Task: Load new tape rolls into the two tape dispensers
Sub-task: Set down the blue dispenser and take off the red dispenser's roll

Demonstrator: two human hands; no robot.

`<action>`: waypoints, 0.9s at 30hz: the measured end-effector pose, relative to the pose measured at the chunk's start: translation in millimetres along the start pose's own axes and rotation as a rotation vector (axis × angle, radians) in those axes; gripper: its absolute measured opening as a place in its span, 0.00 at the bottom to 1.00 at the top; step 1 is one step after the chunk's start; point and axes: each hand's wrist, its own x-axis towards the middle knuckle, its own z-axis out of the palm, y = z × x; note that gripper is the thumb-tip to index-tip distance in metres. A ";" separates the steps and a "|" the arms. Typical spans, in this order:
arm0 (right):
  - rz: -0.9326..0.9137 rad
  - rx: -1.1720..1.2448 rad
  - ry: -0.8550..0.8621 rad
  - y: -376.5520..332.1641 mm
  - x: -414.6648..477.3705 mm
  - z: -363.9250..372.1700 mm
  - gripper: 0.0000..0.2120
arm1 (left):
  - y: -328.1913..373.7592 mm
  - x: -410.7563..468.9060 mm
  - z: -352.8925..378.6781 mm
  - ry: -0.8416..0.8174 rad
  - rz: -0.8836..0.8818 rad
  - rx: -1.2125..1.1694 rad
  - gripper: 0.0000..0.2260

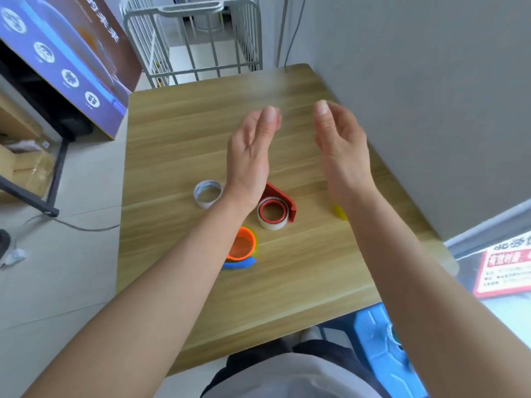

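1. Left hand (250, 156): raised above the wooden bench (178, 145), palm facing inward, fingers extended, holding nothing.
2. Right hand (342, 147): raised opposite the left, palm facing inward, fingers loosely extended, empty. The two hands are apart, with a clear gap between them.
3. Red dispenser (283, 199): lies on the bench below the left wrist, with a white tape roll (273, 214) on its hub.
4. Loose tape roll (208, 193): lies on the bench to the left of the red dispenser, separate from it.
5. Orange and blue dispenser (241, 249): sits nearer the person, partly hidden by the left forearm.
6. Yellow object (339, 211): mostly hidden by the right forearm; possibly another dispenser part.
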 end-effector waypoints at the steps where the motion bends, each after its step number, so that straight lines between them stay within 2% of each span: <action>1: 0.009 -0.016 -0.005 5.7 1.8 -5.5 0.24 | -8.7 -0.6 3.7 -0.002 -0.009 0.031 0.11; 7: 0.132 -0.055 -0.065 43.8 12.1 -30.4 0.25 | -73.7 -10.9 10.8 0.016 -0.193 0.223 0.12; 13: 0.220 -0.058 -0.163 89.2 24.6 -39.5 0.20 | -133.4 -12.8 9.0 0.015 -0.563 0.475 0.15; 16: 0.262 -0.066 -0.202 111.3 30.5 -44.0 0.21 | -156.5 -9.6 12.9 -0.033 -0.704 0.649 0.21; 24: 0.374 -0.107 -0.274 156.7 40.2 -54.1 0.19 | -195.6 -7.4 31.1 -0.030 -0.948 0.775 0.31; 27: 0.403 -0.125 -0.301 166.1 43.4 -52.7 0.15 | -200.6 -3.1 37.2 0.003 -0.960 0.855 0.25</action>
